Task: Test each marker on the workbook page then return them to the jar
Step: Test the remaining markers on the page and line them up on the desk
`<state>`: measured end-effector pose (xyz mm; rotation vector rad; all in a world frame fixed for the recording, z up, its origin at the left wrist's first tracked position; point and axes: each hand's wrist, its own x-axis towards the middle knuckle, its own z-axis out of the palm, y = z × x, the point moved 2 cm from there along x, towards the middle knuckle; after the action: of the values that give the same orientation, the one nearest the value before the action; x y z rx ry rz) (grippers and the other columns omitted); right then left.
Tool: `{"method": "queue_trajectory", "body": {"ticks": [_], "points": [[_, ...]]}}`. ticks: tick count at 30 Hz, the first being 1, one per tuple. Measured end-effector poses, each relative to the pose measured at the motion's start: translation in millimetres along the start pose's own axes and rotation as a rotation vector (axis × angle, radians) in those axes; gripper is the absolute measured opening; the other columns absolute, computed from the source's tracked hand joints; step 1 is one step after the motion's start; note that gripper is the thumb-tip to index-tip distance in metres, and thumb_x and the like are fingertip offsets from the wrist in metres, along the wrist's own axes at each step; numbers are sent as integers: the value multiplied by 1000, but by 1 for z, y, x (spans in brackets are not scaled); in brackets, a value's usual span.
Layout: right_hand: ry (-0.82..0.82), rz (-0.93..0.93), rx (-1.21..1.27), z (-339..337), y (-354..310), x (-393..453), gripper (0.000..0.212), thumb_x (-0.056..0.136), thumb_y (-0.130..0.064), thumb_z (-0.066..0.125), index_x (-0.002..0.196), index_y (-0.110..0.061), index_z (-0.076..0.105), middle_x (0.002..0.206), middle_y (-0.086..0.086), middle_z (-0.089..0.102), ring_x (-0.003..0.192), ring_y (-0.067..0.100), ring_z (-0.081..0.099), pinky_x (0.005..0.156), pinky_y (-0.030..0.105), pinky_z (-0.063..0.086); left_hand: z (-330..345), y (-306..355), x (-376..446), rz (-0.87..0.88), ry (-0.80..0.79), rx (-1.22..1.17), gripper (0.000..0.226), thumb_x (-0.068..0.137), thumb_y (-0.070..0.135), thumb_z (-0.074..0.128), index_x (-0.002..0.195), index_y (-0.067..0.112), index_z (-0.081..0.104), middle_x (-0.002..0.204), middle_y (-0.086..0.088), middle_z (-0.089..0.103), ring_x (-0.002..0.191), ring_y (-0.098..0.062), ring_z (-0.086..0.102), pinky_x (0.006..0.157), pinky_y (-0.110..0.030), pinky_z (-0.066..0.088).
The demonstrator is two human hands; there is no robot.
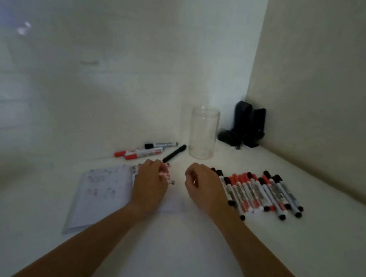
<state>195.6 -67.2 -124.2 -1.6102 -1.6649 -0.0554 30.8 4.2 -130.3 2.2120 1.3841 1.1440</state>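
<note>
Over the workbook (103,188), left hand (150,184) pinches a marker (166,173) — right hand (204,187) loosely curled, grip empty.

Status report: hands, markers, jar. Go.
Left hand pinches a marker over the workbook; right hand curled, contents unclear. Jar upright, no markers inside. Marker row at right, four markers behind the workbook. Nothing blocking.
</note>
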Motion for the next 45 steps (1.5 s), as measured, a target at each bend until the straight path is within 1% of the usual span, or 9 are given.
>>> {"method": "queue_trajectory", "body": {"ticks": [4, 10, 19, 22, 26, 30, 33, 40, 45], "points": [[-139, 21, -43, 49, -6, 19, 9, 96, -21, 55, 94, -17, 63, 89, -3, 56, 78, 13, 53, 69, 27, 45, -7, -48, 25, -78, -193, 158, 27, 89, 8, 59, 116, 11, 59, 119, -13, 55, 109, -29, 53, 90, -31, 41], [-90, 10, -109, 64, 2, 20, 10, 99, -22, 52, 93, -18, 58, 90, -2, 55, 75, 14, 51, 67, 31, 47, 14, -50, 61, -73, -206, 192, 39, 97, 34, 57, 132, 17, 55, 129, -5, 59, 114, -22, 58, 96, -35, 48], [-74, 3, -89, 67, 5, 18, 11, 96, -20, 48, 97, -17, 59, 94, 0, 54, 78, 15, 51, 67, 32, 46, 64, -39, 101, -120, -74, 90, 15, 90, 26, 65, 83, 13, 62, 93, -3, 62, 79, -17, 59, 61, -27, 43], [-39, 46, -10, 63, 5, 18, 26, 98, -16, 50, 123, -21, 55, 100, -5, 54, 81, 10, 51, 69, 26, 45, 55, -37, 95, -147, 79, -97, 30, 90, 20, 62, 63, 14, 50, 65, -1, 53, 57, -13, 48, 52, -24, 32], [13, 103, 223, 57, 5, 20, 59, 102, -10, 47, 155, -33, 35, 87, -7, 58, 72, 7, 54, 64, 19, 47, 32, -28, 72, 26, 88, -212, 19, 88, 14, 63, 72, 13, 52, 71, -2, 53, 66, -14, 49, 59, -24, 37], [83, 83, 310, 48, 5, 20, 42, 96, -9, 39, 124, -24, 66, 94, -7, 70, 82, 5, 64, 75, 28, 56, 6, -24, 46, 288, -280, -274, 10, 90, 25, 65, 83, 23, 58, 78, 3, 59, 69, -13, 55, 63, -28, 45], [72, 47, 370, 42, 0, 19, 28, 98, -4, 42, 95, -19, 66, 75, -6, 67, 65, 13, 62, 58, 33, 52, -10, -21, 26, 429, -425, -279, 18, 96, 35, 53, 90, 27, 68, 84, 9, 64, 77, -11, 59, 69, -24, 46], [23, -21, 366, 39, -18, 10, 13, 94, -15, 68, 96, -24, 60, 80, -13, 68, 76, 8, 67, 68, 29, 56, -22, -58, 27, 343, -47, 167, 31, 88, 17, 66, 119, 18, 59, 120, 1, 53, 108, -18, 51, 84, -35, 46], [20, -120, 121, 39, -23, 3, 6, 93, -31, 58, 97, -28, 54, 77, -11, 62, 70, 7, 59, 65, 29, 51, -38, -68, 18, 566, -118, 273, 31, 103, 41, 36, 108, 20, 58, 97, 5, 56, 84, -10, 40, 70, -28, 38]]}}
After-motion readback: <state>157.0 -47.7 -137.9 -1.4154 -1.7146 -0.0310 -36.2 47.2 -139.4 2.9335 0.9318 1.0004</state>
